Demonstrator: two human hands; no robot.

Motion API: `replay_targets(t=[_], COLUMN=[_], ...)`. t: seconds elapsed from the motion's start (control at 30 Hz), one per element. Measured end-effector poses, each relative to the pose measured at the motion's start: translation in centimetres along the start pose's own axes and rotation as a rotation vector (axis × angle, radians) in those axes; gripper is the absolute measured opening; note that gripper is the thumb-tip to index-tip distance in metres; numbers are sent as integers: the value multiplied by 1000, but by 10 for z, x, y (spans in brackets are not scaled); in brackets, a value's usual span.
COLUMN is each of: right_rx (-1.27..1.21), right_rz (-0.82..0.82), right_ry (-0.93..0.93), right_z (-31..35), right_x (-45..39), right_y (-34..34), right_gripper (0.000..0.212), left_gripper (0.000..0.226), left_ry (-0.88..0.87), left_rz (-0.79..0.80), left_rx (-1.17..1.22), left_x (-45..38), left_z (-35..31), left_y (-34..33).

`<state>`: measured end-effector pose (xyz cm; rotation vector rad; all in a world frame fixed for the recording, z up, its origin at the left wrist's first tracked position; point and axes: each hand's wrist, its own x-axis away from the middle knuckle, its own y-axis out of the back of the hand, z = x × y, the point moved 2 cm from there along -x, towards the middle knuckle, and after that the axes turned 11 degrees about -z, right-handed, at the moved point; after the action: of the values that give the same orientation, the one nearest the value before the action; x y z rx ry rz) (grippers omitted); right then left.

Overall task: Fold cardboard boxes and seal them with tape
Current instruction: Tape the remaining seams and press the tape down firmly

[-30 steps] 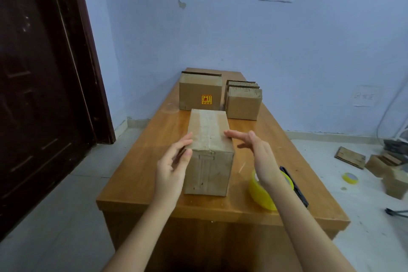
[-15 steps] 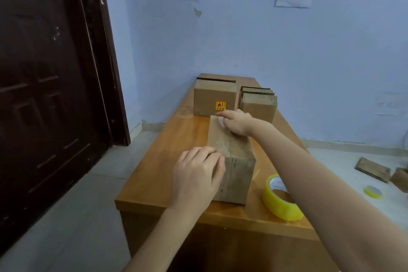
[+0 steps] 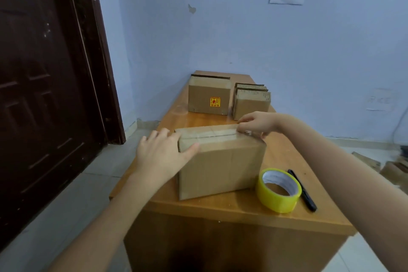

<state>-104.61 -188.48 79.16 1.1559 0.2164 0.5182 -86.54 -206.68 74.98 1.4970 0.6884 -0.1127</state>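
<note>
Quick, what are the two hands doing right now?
Left hand: open, fingers straight, resting on the left end of the box.
Right hand: fingers curled, pinching at the box's top right edge.

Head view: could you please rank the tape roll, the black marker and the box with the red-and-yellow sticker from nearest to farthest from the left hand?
From the left hand:
1. Box with the red-and-yellow sticker, far end of the table.
2. Tape roll, near right.
3. Black marker, just right of the roll.
</note>
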Motion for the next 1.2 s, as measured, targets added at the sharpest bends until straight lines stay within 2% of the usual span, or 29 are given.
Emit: replay_targets(t=[0.1, 0.23, 0.33, 0.47, 0.6, 0.73, 0.9, 0.97, 1.07, 1.13, 1.2], right_rx=[25, 13, 46, 136, 166, 125, 61, 45, 246, 321, 407], right_rz=[30, -23, -27, 75, 132, 123, 21, -118, -406, -448, -413], right_ry=[-3, 8, -27, -110, -151, -152, -85, -56, -17, 36, 98], right_z=[-4, -2, 3, 15, 27, 32, 21, 6, -27, -46, -63], right_x=[11, 25, 35, 52, 67, 70, 70, 74, 85, 97, 106], right_y=[2, -3, -9, -14, -19, -31, -36, -32, -27, -38, -61], right_gripper=[40, 48, 54, 62, 65, 70, 77, 76, 62, 50, 49], left_gripper=[65, 66, 61, 51, 51, 46, 35, 26, 23, 25, 25], left_ry=[11, 104, 139, 129, 97, 49, -164, -214, -228, -246, -273], left_rz=[85, 203, 161, 80, 33, 76, 93, 35, -46, -64, -66], left_rx=[66, 82, 41, 32, 132, 149, 141, 212, 346, 413, 457], left_x=[-22, -50, -69, -86, -100, -101, -84, -74, -64, -59, -56], left_z=[11, 21, 19, 0, -29, -58, -71, -68, -57, -56, -59], left_y=[-6, -24, -35, -37, -37, -30, -23, -18, -7, 2, 11])
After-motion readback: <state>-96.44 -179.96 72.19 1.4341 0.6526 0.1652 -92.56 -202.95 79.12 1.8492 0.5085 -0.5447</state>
